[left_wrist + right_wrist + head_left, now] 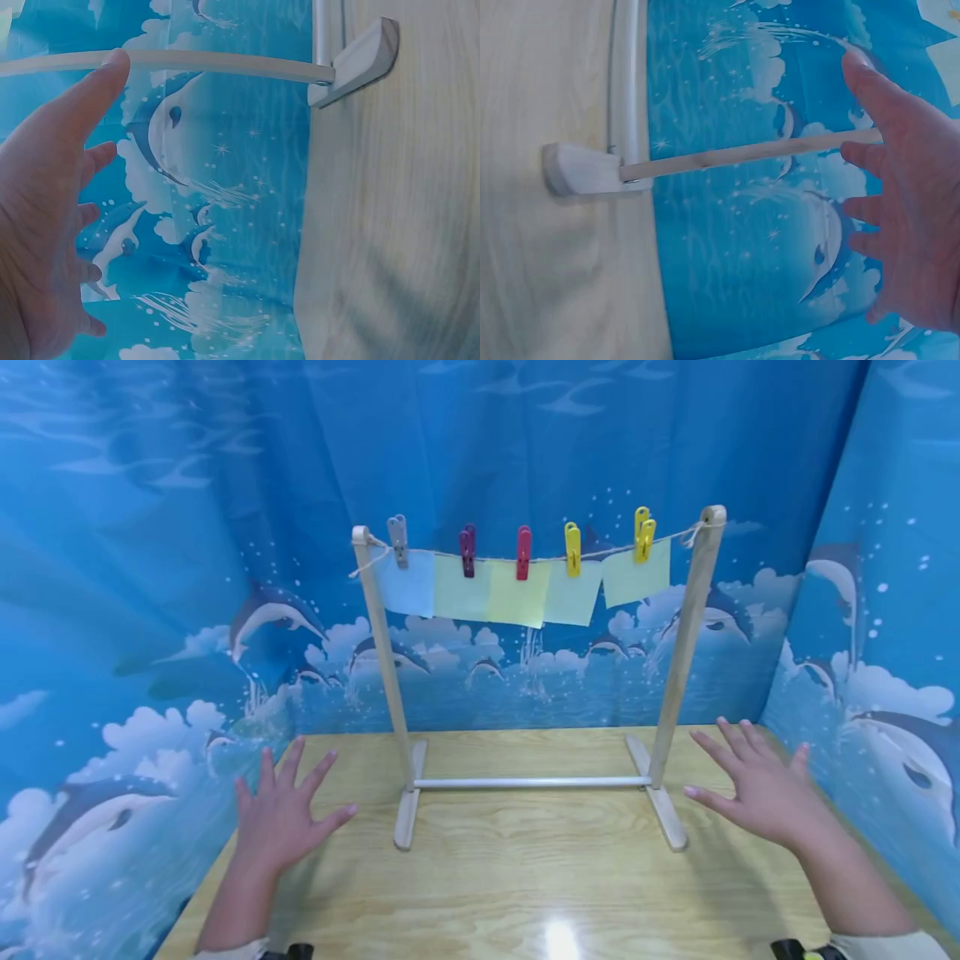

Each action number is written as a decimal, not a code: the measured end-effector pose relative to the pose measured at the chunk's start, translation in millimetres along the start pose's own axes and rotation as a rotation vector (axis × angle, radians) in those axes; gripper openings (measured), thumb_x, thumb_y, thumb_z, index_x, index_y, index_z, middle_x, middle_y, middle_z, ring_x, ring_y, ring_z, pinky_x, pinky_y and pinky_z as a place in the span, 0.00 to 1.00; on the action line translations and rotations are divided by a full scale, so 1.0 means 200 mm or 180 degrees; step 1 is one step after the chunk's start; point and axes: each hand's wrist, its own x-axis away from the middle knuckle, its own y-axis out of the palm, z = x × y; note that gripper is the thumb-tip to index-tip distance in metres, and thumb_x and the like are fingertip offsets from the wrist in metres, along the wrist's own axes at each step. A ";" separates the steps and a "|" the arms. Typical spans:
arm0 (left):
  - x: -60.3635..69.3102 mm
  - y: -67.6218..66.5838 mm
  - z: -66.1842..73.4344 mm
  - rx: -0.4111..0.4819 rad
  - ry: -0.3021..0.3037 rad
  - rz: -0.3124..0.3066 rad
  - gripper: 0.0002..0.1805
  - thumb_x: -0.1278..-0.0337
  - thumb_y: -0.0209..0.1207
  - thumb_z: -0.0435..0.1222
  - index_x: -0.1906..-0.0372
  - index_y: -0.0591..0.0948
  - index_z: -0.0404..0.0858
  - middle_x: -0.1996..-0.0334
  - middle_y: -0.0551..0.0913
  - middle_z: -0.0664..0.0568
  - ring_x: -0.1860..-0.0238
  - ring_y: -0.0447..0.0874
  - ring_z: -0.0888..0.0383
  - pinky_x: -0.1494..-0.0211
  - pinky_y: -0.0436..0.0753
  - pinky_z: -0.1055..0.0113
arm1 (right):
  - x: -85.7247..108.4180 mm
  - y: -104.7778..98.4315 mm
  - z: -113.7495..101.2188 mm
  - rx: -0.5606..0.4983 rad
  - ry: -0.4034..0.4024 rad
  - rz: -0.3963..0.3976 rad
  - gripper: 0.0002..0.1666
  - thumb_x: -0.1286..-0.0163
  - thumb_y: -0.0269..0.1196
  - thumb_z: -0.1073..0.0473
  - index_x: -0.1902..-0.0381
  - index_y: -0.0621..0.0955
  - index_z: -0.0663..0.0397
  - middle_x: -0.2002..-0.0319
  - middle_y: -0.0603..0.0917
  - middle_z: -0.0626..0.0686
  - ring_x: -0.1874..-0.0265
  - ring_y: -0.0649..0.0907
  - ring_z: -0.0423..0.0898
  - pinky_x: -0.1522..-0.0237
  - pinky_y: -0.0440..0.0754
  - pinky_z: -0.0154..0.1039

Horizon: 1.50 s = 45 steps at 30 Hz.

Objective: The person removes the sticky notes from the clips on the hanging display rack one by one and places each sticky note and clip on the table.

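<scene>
A wooden rack stands on the table, with a string tied between its two posts. Five paper squares hang there: a light blue one at the left, then green and yellow ones, the rightmost tilted. Grey, purple, red and two yellow clothespins clip onto the string. My left hand, fingers spread, hovers left of the rack, holding nothing. My right hand is likewise spread and empty, just right of the right post.
A white rod joins the rack's feet low over the wood-grain table. Blue curtains with dolphins rise behind the table and along both sides.
</scene>
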 end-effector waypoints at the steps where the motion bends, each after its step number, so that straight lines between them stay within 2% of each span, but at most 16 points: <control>1: -0.01 -0.01 0.00 -0.0007 0.0008 0.0009 0.51 0.50 0.50 0.74 0.24 0.59 0.51 0.24 0.43 0.35 0.29 0.29 0.24 0.43 0.31 0.19 | -0.01 -0.01 -0.01 -0.0015 -0.0036 0.0005 0.51 0.35 0.57 0.29 0.23 0.55 0.45 0.27 0.52 0.70 0.29 0.47 0.73 0.49 0.22 0.82; 8: -0.04 -0.07 0.01 0.0033 0.0083 0.0079 0.50 0.49 0.53 0.72 0.24 0.59 0.52 0.24 0.43 0.36 0.29 0.32 0.24 0.42 0.35 0.18 | -0.06 -0.08 -0.09 -0.0015 -0.0297 0.0100 0.51 0.35 0.59 0.31 0.24 0.57 0.48 0.27 0.54 0.69 0.29 0.51 0.70 0.38 0.29 0.76; 13: -0.07 -0.12 0.02 0.0089 0.0157 0.0189 0.50 0.49 0.54 0.71 0.24 0.57 0.54 0.23 0.42 0.37 0.29 0.31 0.25 0.43 0.36 0.18 | -0.10 -0.12 -0.14 -0.0223 -0.0520 0.0177 0.49 0.35 0.62 0.35 0.25 0.59 0.50 0.26 0.54 0.68 0.27 0.51 0.67 0.30 0.36 0.67; 20: -0.10 -0.19 0.01 0.0092 0.0193 0.0318 0.51 0.50 0.58 0.69 0.23 0.57 0.53 0.23 0.43 0.39 0.28 0.33 0.26 0.43 0.40 0.17 | -0.15 -0.15 -0.23 -0.0309 -0.0732 0.0231 0.49 0.36 0.64 0.36 0.25 0.61 0.49 0.26 0.55 0.67 0.27 0.52 0.66 0.30 0.39 0.68; 31: -0.16 -0.29 0.03 0.0463 0.0406 0.0456 0.50 0.50 0.63 0.63 0.23 0.56 0.54 0.25 0.50 0.39 0.27 0.40 0.29 0.43 0.48 0.18 | -0.21 -0.23 -0.35 -0.0344 -0.0875 0.0242 0.49 0.37 0.65 0.35 0.25 0.62 0.47 0.26 0.56 0.64 0.28 0.55 0.66 0.32 0.46 0.70; 42: -0.23 -0.38 0.09 0.0613 0.0538 0.0482 0.49 0.49 0.65 0.60 0.24 0.58 0.52 0.25 0.52 0.39 0.27 0.41 0.29 0.41 0.48 0.19 | -0.29 -0.27 -0.45 -0.0423 -0.1154 0.0309 0.47 0.37 0.65 0.37 0.26 0.63 0.49 0.26 0.58 0.63 0.29 0.57 0.66 0.33 0.49 0.71; 45: -0.25 -0.40 0.09 0.0733 0.0573 0.0516 0.49 0.49 0.66 0.58 0.24 0.58 0.51 0.25 0.52 0.38 0.27 0.41 0.30 0.42 0.48 0.19 | -0.32 -0.29 -0.48 -0.0551 -0.1117 0.0244 0.47 0.37 0.65 0.37 0.26 0.63 0.49 0.26 0.58 0.62 0.29 0.58 0.65 0.34 0.56 0.70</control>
